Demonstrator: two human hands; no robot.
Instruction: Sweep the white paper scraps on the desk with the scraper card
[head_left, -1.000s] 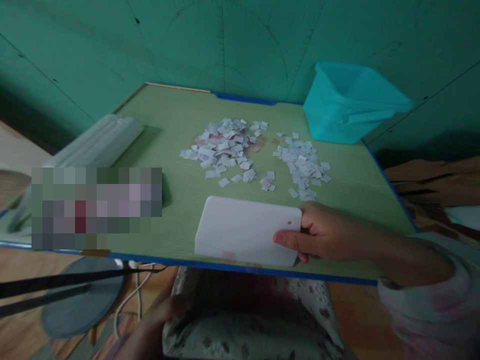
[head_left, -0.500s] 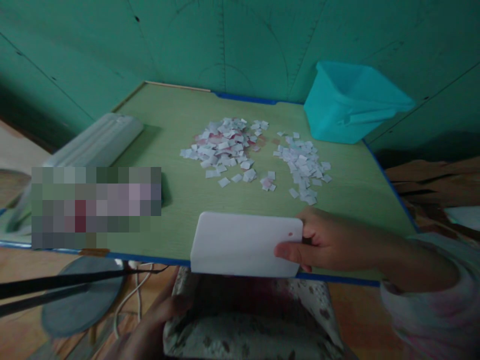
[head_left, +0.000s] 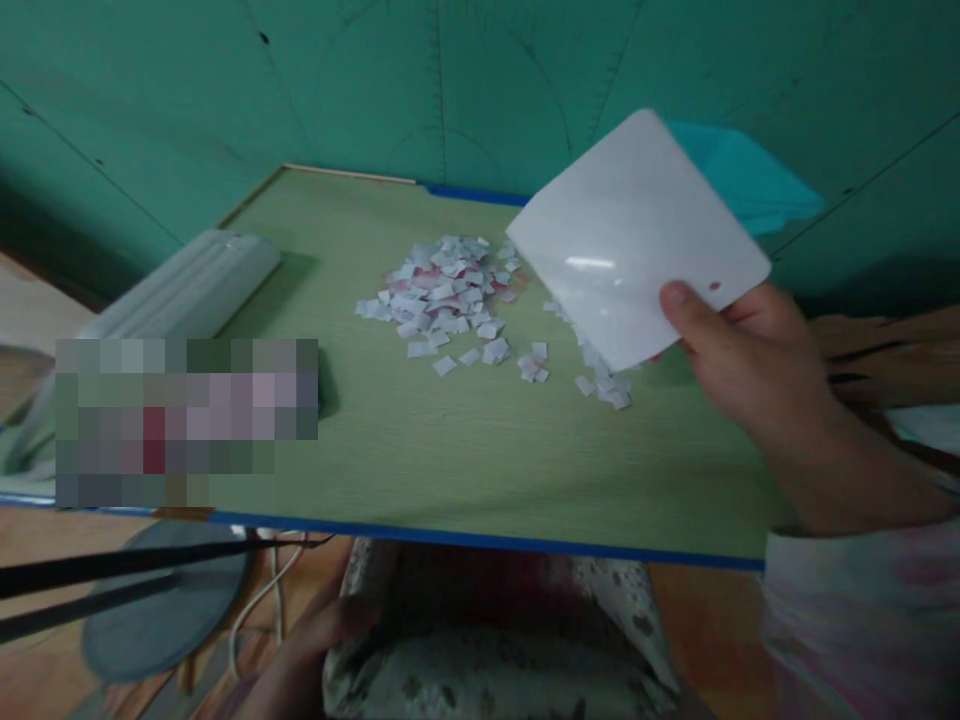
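Holding a flat white plastic scraper [head_left: 630,240] tilted above the bench [head_left: 450,460], the right hand [head_left: 757,350] has its grip clamped on the near edge, thumb across the face close to a small reddish hole [head_left: 715,286], the other fingers mostly hidden behind. The scraper looks clear of the surface, over the right side of the bench, and it hides much of a loose spread of paper squares [head_left: 613,390] and part of a turquoise bin [head_left: 742,170] at the far right corner. Left of it lies a larger heap of white and pinkish squares [head_left: 450,290], with a small cluster [head_left: 534,365] apart in front. Low in the view, the left hand [head_left: 337,620] is dim and blurred beside a patterned cloth [head_left: 487,675]; whether its grip is together on the fabric or apart, I cannot tell. A long pale casing [head_left: 187,285] lies at the left end of the bench.

The step in hand, I judge, is positioning the scraper above the paper, not working its edge along the bench. The next move probably calls for a firm pinch, a controlled angle and a gentle pace, since the loose squares look light enough to scatter.
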